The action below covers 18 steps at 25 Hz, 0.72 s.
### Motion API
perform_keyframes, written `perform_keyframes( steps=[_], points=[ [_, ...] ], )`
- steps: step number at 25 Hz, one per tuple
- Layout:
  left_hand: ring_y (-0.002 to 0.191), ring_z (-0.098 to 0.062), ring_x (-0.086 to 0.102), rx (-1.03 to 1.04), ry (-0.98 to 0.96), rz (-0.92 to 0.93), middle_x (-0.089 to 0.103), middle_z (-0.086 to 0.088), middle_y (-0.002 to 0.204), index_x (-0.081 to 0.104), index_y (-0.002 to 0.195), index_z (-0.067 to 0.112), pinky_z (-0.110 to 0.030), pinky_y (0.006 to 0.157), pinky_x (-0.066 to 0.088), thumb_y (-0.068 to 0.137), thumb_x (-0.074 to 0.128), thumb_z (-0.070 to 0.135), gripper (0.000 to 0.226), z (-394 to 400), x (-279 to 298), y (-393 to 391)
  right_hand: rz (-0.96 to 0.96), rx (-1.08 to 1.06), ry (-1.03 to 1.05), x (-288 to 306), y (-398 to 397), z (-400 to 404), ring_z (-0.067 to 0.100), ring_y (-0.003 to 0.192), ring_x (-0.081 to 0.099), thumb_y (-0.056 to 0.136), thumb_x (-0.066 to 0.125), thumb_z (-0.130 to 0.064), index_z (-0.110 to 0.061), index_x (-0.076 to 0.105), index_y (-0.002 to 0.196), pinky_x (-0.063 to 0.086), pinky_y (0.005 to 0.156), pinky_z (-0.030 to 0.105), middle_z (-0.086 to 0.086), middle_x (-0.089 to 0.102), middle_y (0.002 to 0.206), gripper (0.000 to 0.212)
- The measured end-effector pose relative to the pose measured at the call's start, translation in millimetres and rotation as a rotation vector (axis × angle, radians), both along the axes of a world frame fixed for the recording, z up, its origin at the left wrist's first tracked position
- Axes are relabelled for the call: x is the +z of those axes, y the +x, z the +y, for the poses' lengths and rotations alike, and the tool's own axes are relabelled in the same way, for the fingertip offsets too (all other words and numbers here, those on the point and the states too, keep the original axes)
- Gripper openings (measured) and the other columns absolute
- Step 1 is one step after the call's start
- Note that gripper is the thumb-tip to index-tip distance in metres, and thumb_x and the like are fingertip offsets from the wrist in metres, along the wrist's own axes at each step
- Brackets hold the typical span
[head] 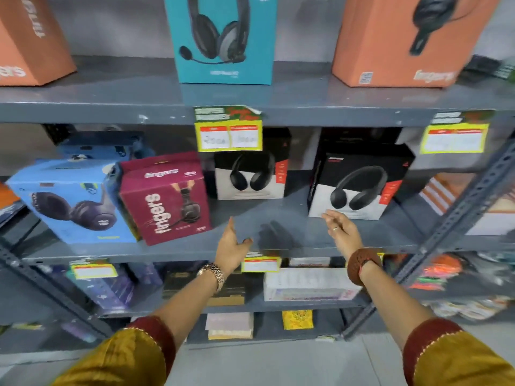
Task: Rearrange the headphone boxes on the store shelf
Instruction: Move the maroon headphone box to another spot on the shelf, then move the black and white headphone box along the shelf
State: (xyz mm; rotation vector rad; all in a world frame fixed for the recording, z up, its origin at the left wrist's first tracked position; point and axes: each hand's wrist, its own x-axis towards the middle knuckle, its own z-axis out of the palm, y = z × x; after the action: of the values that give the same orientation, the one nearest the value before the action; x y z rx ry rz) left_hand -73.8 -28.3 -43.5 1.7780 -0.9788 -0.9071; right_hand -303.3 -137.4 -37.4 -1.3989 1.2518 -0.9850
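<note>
On the middle shelf (278,218) stand a blue headphone box (72,201), a maroon box (167,199) leaning against it, a black-and-white box (250,174) set further back, and a second black-and-white box (359,182) near the front at the right. My left hand (231,246) is open over the shelf's front edge, just right of the maroon box, touching nothing. My right hand (342,232) is open too, its fingertips just below the front black-and-white box. Up on the top shelf are a teal box (225,37) and two orange boxes (398,43) (28,43).
Yellow price tags (228,135) (454,135) hang from the top shelf's edge. A slanted metal upright (457,215) crosses at the right. Lower shelves hold a white box (306,282) and other small packages. Bare shelf lies between the maroon box and the right box.
</note>
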Motion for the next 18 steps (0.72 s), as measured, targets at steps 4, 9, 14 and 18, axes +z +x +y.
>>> perform_keyframes(
  steps=[4, 9, 14, 18],
  points=[
    [0.132, -0.025, 0.043, -0.007, -0.035, -0.009, 0.033, -0.009, 0.154, 0.015, 0.149, 0.009, -0.024, 0.097, 0.035, 0.089, 0.058, 0.008, 0.074, -57.2, 7.9, -79.8, 0.013, -0.149, -0.076, 9.0, -101.0, -49.6, 0.018, 0.106, 0.051, 0.092, 0.052, -0.008, 0.002, 0.059, 0.112, 0.038, 0.106, 0.044, 0.014, 0.06, 0.114, 0.023],
    [0.144, -0.022, 0.028, -0.038, -0.06, -0.021, 0.02, -0.009, 0.159, 0.011, 0.151, 0.01, -0.035, 0.114, 0.032, 0.091, 0.058, 0.018, 0.077, -128.4, 16.3, -138.6, -0.02, -0.173, -0.106, 25.3, -177.0, -110.9, 0.025, 0.119, 0.053, 0.093, 0.05, -0.007, -0.002, 0.053, 0.124, 0.039, 0.109, 0.039, 0.016, 0.058, 0.129, 0.032],
    [0.143, -0.025, 0.029, 0.1, -0.114, 0.063, 0.026, -0.011, 0.157, 0.015, 0.149, 0.008, -0.04, 0.118, 0.025, 0.091, 0.057, 0.018, 0.072, -181.9, 35.5, -151.5, -0.083, -0.095, -0.064, 33.6, -186.0, -158.8, 0.019, 0.122, 0.052, 0.089, 0.058, -0.014, -0.008, 0.053, 0.126, 0.038, 0.104, 0.028, 0.011, 0.056, 0.133, 0.038],
    [0.136, -0.026, 0.041, 0.108, -0.136, -0.062, 0.044, -0.009, 0.148, 0.03, 0.145, 0.011, -0.041, 0.115, 0.031, 0.088, 0.06, 0.031, 0.068, -210.5, 43.9, -140.5, -0.008, 0.025, 0.01, 34.2, -167.1, -199.5, 0.02, 0.134, 0.041, 0.079, 0.068, -0.038, -0.016, 0.04, 0.138, 0.031, 0.104, 0.029, 0.004, 0.043, 0.147, 0.068]
  ],
)
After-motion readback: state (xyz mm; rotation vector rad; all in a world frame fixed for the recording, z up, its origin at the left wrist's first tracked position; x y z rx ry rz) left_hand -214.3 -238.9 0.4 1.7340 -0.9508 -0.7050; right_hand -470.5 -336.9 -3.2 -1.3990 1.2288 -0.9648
